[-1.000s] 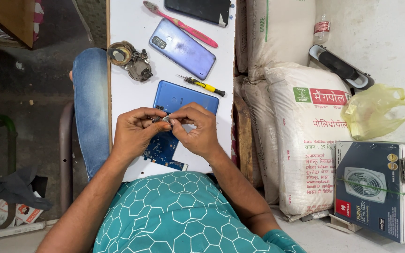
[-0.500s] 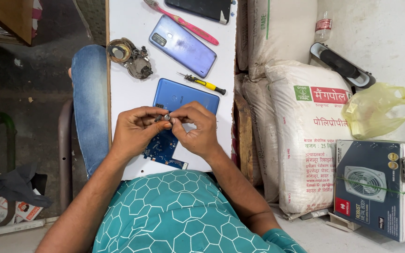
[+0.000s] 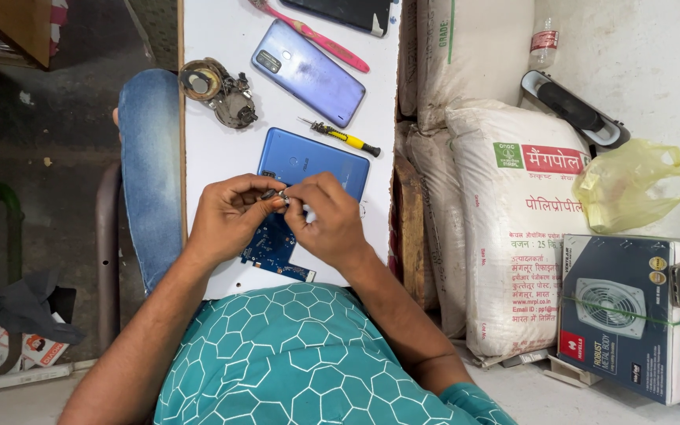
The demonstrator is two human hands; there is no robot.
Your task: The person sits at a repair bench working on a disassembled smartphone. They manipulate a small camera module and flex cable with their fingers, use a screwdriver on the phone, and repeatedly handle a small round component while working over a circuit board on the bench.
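Both hands meet over the near part of the white table [image 3: 214,157], fingertips pressed together on a tiny metallic part [image 3: 283,194] that glints between them; it is too small to tell just what it is. The left hand [image 3: 230,216] pinches it from one side with thumb and forefinger, the right hand [image 3: 328,220] closes on it from the other, and something pale shows under the right fingers, though I cannot make it out. A piece that small looks nearly weightless, stiff and slick, the sort that would spring away if the pinch slipped, so holding it by its edges with the very fingertips seems the safe way. Just beneath the hands lies a blue circuit board [image 3: 273,248], partly covered by them; it looks thin, rigid and fragile, best taken by its bare rim and not by the components. Touching or just beyond the knuckles is a blue phone body [image 3: 316,161], lying flat. Farther out rest a small yellow-handled screwdriver [image 3: 344,138], a lilac phone back cover [image 3: 308,72], a pink toothbrush [image 3: 316,35] and a dark phone [image 3: 348,12] at the far edge, with a cluster of round metal parts [image 3: 218,90] to the left. Off the table to the right stand white woven sacks [image 3: 513,236], a yellow plastic bag [image 3: 631,185] and a boxed fan [image 3: 631,315].
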